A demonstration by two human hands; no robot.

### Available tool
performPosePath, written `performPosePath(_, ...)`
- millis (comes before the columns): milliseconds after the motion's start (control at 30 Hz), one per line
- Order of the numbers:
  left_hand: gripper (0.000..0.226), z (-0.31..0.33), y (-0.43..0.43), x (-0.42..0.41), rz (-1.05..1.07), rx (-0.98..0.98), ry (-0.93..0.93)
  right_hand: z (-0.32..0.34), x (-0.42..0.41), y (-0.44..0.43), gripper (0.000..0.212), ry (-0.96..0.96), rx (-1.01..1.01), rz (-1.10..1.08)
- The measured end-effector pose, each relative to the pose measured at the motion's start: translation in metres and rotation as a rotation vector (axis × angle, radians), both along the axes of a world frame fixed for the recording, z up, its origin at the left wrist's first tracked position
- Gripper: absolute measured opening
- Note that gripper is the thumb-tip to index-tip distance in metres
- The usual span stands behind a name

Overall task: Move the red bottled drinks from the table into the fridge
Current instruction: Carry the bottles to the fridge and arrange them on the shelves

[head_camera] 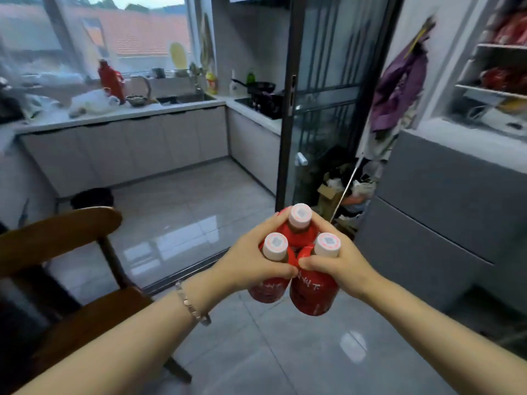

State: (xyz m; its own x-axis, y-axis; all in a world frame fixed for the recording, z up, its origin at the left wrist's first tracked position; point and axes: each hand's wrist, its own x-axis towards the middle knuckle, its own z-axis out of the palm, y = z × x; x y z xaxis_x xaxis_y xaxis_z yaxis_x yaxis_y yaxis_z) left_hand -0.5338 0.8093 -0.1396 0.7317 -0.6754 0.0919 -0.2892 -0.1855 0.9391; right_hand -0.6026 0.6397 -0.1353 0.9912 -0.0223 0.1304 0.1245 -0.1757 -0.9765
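Nearest the lens, two bare forearms are reaching forward from 6 o'clock, the left one wearing a slim rose-gold link bracelet (191, 303). The left hand (251, 260) and right hand (339, 266) are curling their fingers round a cluster of three red plastic bottles (312, 295) with pale pink-white screw caps. They are squeezing the cluster from 9 and 3 o'clock, with the thumbs almost meeting on the near side, so both hands are gripping firmly and neither is free. Bunching them this way is probably letting one trip carry all three, each bottle wedging the others in place. The bottles are hanging in the air above the glossy grey tiled floor (199, 201), at about 5 o'clock from the middle of the view, off any table and not yet in the fridge. They are standing upright and touching, two nearer and one farther, their red sleeves carrying white lettering too blurred to read. The tall grey flat-fronted cabinet (442, 212) at 3 o'clock is looking like the fridge, its doors appearing closed, so one hand will likely need freeing. A brown curved wooden chair (57, 232) is sitting at 8 o'clock.
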Motion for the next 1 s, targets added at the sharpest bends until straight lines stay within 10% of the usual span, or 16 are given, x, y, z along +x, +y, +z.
performPosePath(333,0.097,0.029,-0.269,0.129,-0.527,-0.025,-0.009,0.026,0.057,-0.218,0.077,-0.042,-0.081,-0.512)
performPosePath(1000,0.093,0.091,-0.733,0.279,-0.732,-0.161,-0.103,0.101,0.187,-0.647,0.076,-0.113,-0.286,-0.703)
